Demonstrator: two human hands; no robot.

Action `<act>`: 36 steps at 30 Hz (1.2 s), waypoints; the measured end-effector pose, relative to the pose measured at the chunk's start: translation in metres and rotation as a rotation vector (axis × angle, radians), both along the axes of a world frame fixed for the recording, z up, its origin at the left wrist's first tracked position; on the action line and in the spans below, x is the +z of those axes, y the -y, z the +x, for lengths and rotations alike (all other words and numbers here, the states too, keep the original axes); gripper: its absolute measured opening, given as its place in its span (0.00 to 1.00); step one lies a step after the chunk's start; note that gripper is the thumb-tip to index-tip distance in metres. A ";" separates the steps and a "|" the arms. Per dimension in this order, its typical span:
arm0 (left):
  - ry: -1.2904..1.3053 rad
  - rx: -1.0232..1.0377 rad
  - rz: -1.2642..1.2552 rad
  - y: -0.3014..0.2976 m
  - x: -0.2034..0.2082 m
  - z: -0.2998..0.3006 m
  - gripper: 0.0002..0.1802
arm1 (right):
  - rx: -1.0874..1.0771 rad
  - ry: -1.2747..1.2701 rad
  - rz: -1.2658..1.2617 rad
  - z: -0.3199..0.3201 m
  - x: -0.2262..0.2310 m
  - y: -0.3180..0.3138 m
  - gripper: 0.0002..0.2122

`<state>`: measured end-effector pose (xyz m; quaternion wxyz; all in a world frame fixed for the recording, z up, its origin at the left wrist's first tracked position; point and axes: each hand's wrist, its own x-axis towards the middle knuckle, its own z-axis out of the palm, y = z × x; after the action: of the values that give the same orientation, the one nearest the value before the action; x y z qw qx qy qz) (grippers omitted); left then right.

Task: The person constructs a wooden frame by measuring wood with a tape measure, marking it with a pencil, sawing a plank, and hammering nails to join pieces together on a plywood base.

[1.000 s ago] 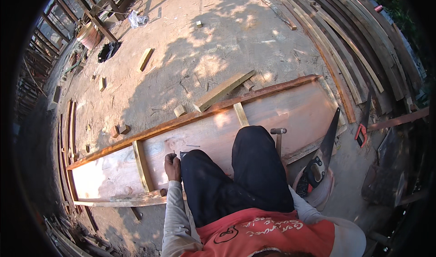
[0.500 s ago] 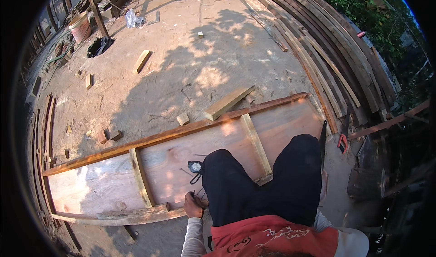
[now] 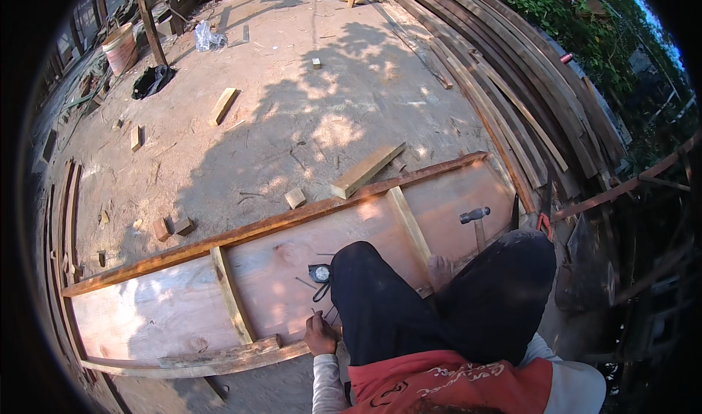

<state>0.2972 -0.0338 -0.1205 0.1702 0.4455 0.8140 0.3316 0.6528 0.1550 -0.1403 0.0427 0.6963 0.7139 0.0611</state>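
One head-worn fisheye view, looking steeply down from above your knees, close over the long framed plywood panel (image 3: 292,268) you crouch on, facing out across the sunlit dirt yard (image 3: 292,100), edges bending toward the dark rim.

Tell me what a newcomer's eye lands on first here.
The long framed plywood panel lying flat on the dirt, with the person squatting on it in dark trousers. The left hand rests near its front edge by some nails; a hammer lies toward the right end, a small tape measure mid-panel.

Bright low sunlight, long dappled shadows across the ground (image 3: 307,122), sharp centre, dark bent fisheye rim.
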 end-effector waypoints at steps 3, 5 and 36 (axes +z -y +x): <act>0.035 0.020 0.011 -0.005 -0.002 0.008 0.14 | 0.207 -0.033 0.157 -0.001 0.011 -0.029 0.16; 0.008 0.060 0.026 -0.006 -0.004 0.006 0.14 | 0.363 -0.094 0.246 -0.014 0.020 -0.047 0.16; 0.333 0.623 0.168 -0.179 0.165 -0.078 0.20 | -0.123 -1.485 -1.029 0.010 0.115 -0.259 0.11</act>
<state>0.2192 0.1451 0.0449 0.1538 0.1283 0.8417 0.5014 0.6632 0.4137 -0.0255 -0.1198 0.4883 0.4582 -0.7329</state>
